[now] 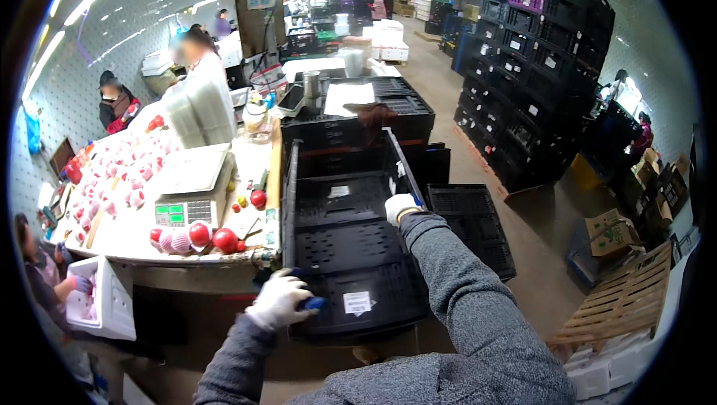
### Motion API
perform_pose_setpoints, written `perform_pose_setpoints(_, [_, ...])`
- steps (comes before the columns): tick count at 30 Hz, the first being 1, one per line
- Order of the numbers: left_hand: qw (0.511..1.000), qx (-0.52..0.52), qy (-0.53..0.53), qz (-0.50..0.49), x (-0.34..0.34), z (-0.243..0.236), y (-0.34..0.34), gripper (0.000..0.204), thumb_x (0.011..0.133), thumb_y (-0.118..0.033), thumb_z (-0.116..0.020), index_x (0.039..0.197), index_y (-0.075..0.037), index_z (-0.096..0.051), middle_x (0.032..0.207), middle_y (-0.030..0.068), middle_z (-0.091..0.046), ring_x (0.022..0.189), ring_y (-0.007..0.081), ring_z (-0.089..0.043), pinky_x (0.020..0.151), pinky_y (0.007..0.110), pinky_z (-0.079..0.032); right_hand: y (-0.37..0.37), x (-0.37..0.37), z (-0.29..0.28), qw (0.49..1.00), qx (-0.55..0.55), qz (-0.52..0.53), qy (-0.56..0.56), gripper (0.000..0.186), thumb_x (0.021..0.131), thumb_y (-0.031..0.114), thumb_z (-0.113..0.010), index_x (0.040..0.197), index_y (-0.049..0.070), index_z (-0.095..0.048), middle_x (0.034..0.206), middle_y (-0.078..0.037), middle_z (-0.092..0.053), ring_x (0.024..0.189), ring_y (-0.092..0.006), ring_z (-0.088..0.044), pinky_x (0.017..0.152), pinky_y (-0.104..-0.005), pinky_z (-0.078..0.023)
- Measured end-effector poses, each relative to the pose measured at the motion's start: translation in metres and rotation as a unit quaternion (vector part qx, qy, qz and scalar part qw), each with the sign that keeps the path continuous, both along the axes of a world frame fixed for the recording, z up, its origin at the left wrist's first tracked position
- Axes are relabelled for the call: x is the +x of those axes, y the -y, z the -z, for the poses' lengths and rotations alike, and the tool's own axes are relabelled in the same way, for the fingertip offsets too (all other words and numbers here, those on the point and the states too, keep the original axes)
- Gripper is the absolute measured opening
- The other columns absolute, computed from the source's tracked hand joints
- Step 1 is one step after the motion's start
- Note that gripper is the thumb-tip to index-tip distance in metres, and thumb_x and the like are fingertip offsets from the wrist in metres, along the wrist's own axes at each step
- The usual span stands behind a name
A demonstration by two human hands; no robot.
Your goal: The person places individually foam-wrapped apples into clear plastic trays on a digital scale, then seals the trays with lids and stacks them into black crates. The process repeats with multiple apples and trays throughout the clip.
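A black folding crate point(340, 237) stands in front of me, its long side walls upright. Its near end panel point(388, 297), with a white label, leans outward toward me. My left hand point(282, 300), in a white glove with blue fingertips, is closed at the left edge of that panel, its fingers partly hidden. My right hand point(403, 208), also gloved, is bent over the rim of the right side wall, and its fingertips are hidden behind it. Both forearms wear grey sleeves.
On the left table point(142, 252) are a scale point(190, 188), red apples point(225, 240) and several net-wrapped fruits. More black crates point(358, 117) lie beyond mine, and a folded one point(470, 226) sits right. A tall crate stack point(534, 76) and pallet point(620, 293) stand right. Co-workers are left.
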State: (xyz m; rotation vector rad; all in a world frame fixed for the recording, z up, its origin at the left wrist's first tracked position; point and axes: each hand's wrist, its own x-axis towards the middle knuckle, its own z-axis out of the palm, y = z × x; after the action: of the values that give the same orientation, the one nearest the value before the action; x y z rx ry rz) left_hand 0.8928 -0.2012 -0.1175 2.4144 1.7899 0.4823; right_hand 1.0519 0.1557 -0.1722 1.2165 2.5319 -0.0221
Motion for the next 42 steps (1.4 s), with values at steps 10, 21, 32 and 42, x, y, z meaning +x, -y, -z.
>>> perform_pose_setpoints(10, [0.983, 0.043, 0.028, -0.179, 0.014, 0.012, 0.102, 0.038, 0.069, -0.030, -0.074, 0.098, -0.007, -0.068, 0.111, 0.0103, -0.064, 0.123, 0.0329, -0.047, 0.104, 0.053, -0.032, 0.148, -0.002, 0.086, 0.976, -0.063, -0.205, -0.027, 0.086, 0.076, 0.062, -0.061, 0.134, 0.002, -0.041, 0.138, -0.023, -0.042, 0.128, -0.0398, -0.038, 0.103, -0.0495, -0.034])
perform_pose_setpoints(21, [0.900, 0.202, 0.191, -0.337, 0.025, 0.046, 0.102, 0.065, 0.083, -0.033, -0.059, 0.137, -0.001, -0.042, 0.142, 0.0271, -0.033, 0.130, 0.0430, -0.033, 0.109, 0.049, -0.024, 0.257, 0.014, -0.088, 0.797, -0.433, -0.413, 0.074, 0.077, 0.093, 0.054, -0.042, 0.141, -0.004, -0.027, 0.139, -0.027, -0.040, 0.126, -0.0356, -0.043, 0.106, -0.0377, -0.036])
perform_pose_setpoints(32, [0.967, -0.141, 0.172, -0.125, 0.104, -0.006, 0.028, 0.045, 0.078, -0.038, -0.069, 0.105, -0.002, -0.063, 0.094, 0.0166, -0.062, 0.088, 0.0325, -0.061, 0.076, 0.040, -0.050, 0.032, -0.111, 0.101, 0.967, -0.114, -0.133, -0.182, 0.080, 0.083, 0.049, -0.057, 0.140, -0.002, -0.033, 0.142, -0.024, -0.037, 0.132, -0.0332, -0.037, 0.109, -0.0387, -0.030])
perform_pose_setpoints(42, [0.907, -0.184, 0.322, -0.201, 0.099, 0.013, 0.018, 0.041, 0.084, -0.040, -0.062, 0.106, -0.006, -0.063, 0.095, 0.0151, -0.066, 0.087, 0.0311, -0.064, 0.076, 0.036, -0.051, -0.043, -0.177, -0.001, 0.968, 0.040, -0.207, -0.135, 0.040, 0.073, 0.033, -0.066, 0.106, 0.010, -0.064, 0.095, -0.015, -0.068, 0.092, -0.0334, -0.064, 0.082, -0.0421, -0.050])
